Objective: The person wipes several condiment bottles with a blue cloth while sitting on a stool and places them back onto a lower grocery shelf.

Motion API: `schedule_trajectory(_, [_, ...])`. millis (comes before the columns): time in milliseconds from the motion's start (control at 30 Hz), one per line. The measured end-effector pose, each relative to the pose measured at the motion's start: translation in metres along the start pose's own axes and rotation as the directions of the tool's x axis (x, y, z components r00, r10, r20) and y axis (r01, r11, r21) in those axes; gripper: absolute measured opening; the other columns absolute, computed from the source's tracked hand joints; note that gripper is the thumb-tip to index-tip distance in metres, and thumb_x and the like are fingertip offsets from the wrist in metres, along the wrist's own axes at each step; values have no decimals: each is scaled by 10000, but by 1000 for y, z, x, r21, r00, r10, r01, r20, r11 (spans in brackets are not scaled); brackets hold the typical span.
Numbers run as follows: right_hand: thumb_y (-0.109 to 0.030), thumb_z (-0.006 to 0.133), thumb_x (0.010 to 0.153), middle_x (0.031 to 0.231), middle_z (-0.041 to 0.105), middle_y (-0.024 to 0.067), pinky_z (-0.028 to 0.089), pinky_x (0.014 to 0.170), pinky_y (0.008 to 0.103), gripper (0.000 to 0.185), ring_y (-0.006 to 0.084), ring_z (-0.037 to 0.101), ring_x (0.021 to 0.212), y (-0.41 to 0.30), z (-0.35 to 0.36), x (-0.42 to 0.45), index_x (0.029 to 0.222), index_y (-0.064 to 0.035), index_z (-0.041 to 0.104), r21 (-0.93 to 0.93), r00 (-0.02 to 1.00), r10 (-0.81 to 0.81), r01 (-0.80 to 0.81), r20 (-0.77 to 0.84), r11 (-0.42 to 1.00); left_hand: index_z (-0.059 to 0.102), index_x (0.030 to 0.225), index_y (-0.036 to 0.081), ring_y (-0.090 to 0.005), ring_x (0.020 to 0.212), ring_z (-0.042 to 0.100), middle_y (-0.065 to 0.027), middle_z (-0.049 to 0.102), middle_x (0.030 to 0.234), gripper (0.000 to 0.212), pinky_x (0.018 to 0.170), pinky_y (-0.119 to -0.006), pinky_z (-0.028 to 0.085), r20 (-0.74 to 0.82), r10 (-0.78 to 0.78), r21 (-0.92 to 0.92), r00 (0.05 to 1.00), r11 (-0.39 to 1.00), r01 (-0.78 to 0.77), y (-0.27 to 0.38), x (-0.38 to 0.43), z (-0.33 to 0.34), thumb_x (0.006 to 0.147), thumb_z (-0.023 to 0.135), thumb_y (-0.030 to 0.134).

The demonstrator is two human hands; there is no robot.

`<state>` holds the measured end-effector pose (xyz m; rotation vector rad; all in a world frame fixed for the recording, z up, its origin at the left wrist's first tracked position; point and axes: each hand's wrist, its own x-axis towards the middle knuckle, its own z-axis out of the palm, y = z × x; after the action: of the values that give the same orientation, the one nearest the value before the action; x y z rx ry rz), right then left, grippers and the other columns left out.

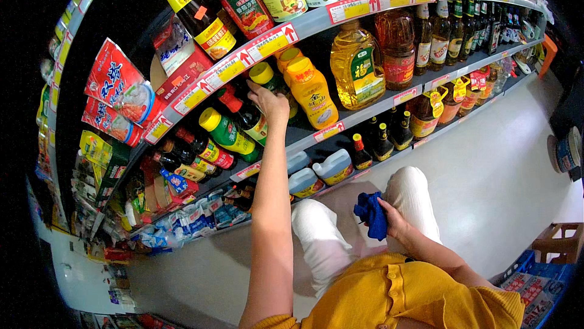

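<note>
My left hand (273, 104) reaches into the middle shelf with its fingers bent among sauce bottles. Its fingertips are beside a dark bottle with a red cap (242, 110) and just below the yellow cap of a green bottle (264, 75); whether they grip either one is hard to make out. Right of the hand stands a yellow squeeze bottle (312, 94). On the left leans a green bottle with a yellow cap (230, 135). Low between my knees and torso, my right hand (396, 219) holds a crumpled dark blue cloth (372, 215).
Large cooking oil bottles (358, 66) and several glass bottles (440, 37) continue along the shelf. Above, sauce bottles (246, 2) and red pouches (116, 84) line the upper shelf's edge. White-and-blue jugs (335, 167) stand below. A blue crate (524, 263) is at lower right.
</note>
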<state>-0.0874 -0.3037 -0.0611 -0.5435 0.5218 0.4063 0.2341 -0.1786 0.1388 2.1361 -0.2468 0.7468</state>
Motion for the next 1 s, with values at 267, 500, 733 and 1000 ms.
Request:
schedule_trajectory(267, [-480,424,896,1151,571,136,494,790,385,567,271,599,890,3,1,2,1334,-122,375,24,999,-28,27,28,999,230,1255,-80,-457,1080,359,-274,295,1133,741,935,-448,321,-43,35,131,998,991,-29,5,-19,-7,657,668,-79])
schedule_trajectory(500, [-484,430,895,1140,578,124,488,789,369,584,255,595,895,1,5,-3,1331,-100,373,-2,998,-26,26,53,1000,216,1285,9,-464,999,502,-319,491,1083,730,845,-469,403,2,-144,-53,990,988,144,6,-29,-1,707,661,-2])
schedule_trajectory(733, [-471,420,904,1190,565,126,454,848,350,563,233,576,979,0,9,-7,1323,-96,394,-35,1000,-10,11,20,999,333,1254,-35,-380,999,527,-234,526,1097,632,856,-414,407,-90,-72,-249,993,967,48,2,-59,-7,734,683,47])
schedule_trajectory(1000, [-482,363,916,1302,466,144,355,988,498,589,309,472,1163,-18,31,-29,1355,-90,352,321,928,-268,179,258,930,357,1189,-24,-289,1043,437,-154,412,1107,624,920,-390,338,-238,150,-489,960,835,-251,32,-130,-70,693,728,56])
